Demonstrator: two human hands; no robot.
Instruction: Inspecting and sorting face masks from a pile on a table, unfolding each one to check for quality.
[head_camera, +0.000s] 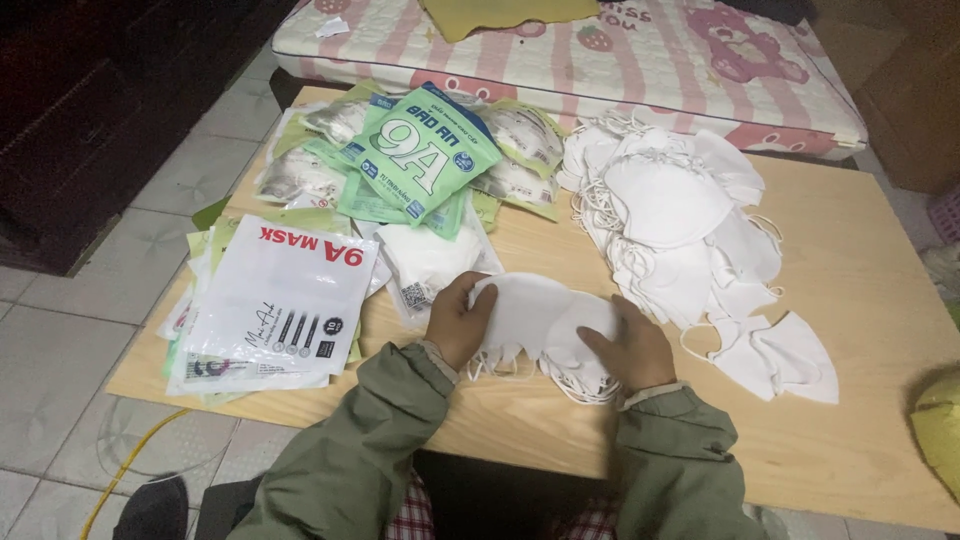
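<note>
A low wooden table (860, 300) stands on a grey tile floor (50, 370), and a person sits close to its near edge. Two green sleeves (350, 450) reach in from the bottom.

The left hand (458, 322) and the right hand (632, 348) both hold one small stack of white masks (540, 312). The left hand pinches the stack's left end, thumb on top. The right hand lies flat on the right end and presses it down. The stack rests on the table just in front of the person, and its thin white ear loops (560, 382) hang out toward the near edge.

To the left lies a pile of flat bags (280, 300), white on top (with some green ones under it). A yellow cord (130, 465) curls on the floor below that corner. At the far right edge a yellow-green thing (940, 430) peeks in; I cannot tell what it is.

To the right of the hands, a few loose masks (785, 358) lie on the wood. Behind them sits a big heap of white masks (670, 215), all mixed up with their loops.

Farther back on the left are green packs (425, 150) and some clear packs with masks inside (300, 175), lying over each other.

Past the table is a pink striped mattress (620, 50) with bear and strawberry pictures. A yellow cloth (500, 14) lies on it.
</note>
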